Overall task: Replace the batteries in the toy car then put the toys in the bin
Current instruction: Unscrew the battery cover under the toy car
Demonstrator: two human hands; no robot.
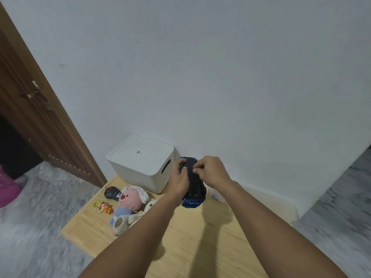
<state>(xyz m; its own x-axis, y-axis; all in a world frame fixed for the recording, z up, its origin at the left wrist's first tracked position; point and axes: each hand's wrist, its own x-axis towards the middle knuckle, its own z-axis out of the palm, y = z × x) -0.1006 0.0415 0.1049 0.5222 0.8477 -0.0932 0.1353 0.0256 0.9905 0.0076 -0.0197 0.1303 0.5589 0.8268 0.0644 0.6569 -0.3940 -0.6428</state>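
We hold the car (194,187) up at the lower centre of the frame, underside toward us, above the table (210,237). Our left hand (179,180) wraps its left side, fingers curled round the edge and thumb across the dark base. Our right hand (212,172) comes in from the right with fingertips bunched together and pinching at the upper part of the underside; what they pinch is too small and too hidden to make out. Both hands cover much of the car, so we see only its black belly, blue trim at top and bottom, and a few tiny bright dots we cannot read.

Behind the car, left of centre, sits the bin (143,163) with its lid on. A small label on the lid bears a square code, its writing too small to read. Lower left lie a black remote (112,194) with faint white lettering we cannot make out, a pink plush (131,199) partly hidden by our left forearm, and a small figure (103,206). The frame's left edge cuts off a door (34,109) and something pink (8,189).
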